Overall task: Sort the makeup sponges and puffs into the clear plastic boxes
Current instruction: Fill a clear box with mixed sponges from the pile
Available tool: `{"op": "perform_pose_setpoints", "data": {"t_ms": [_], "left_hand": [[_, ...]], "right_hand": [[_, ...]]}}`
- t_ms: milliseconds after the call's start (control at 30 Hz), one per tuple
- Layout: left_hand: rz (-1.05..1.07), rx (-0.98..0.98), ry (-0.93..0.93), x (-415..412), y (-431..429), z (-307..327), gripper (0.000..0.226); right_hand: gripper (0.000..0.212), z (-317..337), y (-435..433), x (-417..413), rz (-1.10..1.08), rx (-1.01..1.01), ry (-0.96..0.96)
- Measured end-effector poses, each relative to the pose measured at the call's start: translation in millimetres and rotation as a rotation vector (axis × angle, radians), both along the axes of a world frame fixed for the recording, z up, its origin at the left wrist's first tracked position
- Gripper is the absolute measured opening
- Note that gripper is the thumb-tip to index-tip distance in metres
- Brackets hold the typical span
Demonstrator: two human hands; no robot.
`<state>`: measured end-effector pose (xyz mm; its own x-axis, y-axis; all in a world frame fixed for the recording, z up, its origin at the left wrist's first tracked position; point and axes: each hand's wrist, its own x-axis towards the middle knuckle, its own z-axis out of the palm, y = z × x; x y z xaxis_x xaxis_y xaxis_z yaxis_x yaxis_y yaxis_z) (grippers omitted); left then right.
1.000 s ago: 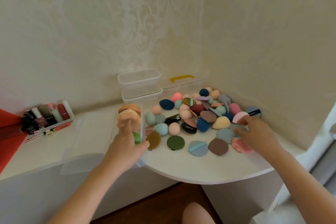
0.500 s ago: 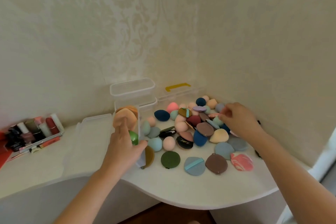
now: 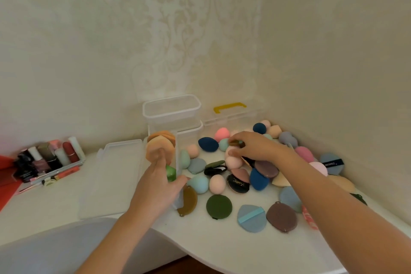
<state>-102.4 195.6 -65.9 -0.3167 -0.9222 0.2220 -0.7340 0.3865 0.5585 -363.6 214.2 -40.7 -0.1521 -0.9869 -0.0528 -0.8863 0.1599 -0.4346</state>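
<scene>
My left hand (image 3: 159, 187) grips a clear plastic box (image 3: 176, 155) tilted on its edge, with peach and orange puffs (image 3: 160, 145) and a green sponge (image 3: 171, 172) inside. Its open lid (image 3: 115, 180) lies flat to the left. My right hand (image 3: 253, 147) reaches into the pile of coloured sponges and puffs (image 3: 244, 176) and pinches a brown puff (image 3: 236, 143) between thumb and fingers. Two more clear boxes (image 3: 172, 115) stand stacked against the wall behind the pile.
A clear case with a yellow handle (image 3: 230, 108) sits in the corner. A tray of nail polish bottles and lipsticks (image 3: 47, 160) stands at the left, beside something red (image 3: 6, 182). The white counter's curved front edge (image 3: 200, 249) runs below my arms. Walls close off the back and right.
My right hand moved from the pile's right side to its back middle and closed on a brown puff. My left hand kept hold of the box.
</scene>
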Motion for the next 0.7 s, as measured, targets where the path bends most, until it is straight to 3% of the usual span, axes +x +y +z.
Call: {"op": "perform_pose_setpoints", "data": {"t_ms": [167,233,400,600,633,700], "left_hand": [[-0.036,0.011,0.006,4.0,0.1,-0.6,0.074],[-0.058,0.037,0.017,6.3,-0.6,1.0,0.073],[-0.088,0.135,0.216,22.2,-3.5,6.9,0.071],[-0.057,0.19,0.365,35.8,-9.6,5.9,0.066],[-0.072,0.179,0.355,34.9,-7.9,5.5,0.065],[-0.101,0.147,0.315,33.0,-4.5,4.9,0.064]], "right_hand": [[0.025,6.2,5.8,-6.6,0.021,0.001,-0.045],[0.026,10.7,9.7,-6.9,-0.011,0.012,-0.026],[0.028,11.9,10.6,1.1,-0.019,0.044,0.052],[0.005,10.8,7.0,12.0,0.104,-0.057,0.158],[0.006,10.3,8.3,15.8,0.152,-0.081,0.149],[0.026,4.8,11.6,25.4,0.227,-0.074,0.158]]}}
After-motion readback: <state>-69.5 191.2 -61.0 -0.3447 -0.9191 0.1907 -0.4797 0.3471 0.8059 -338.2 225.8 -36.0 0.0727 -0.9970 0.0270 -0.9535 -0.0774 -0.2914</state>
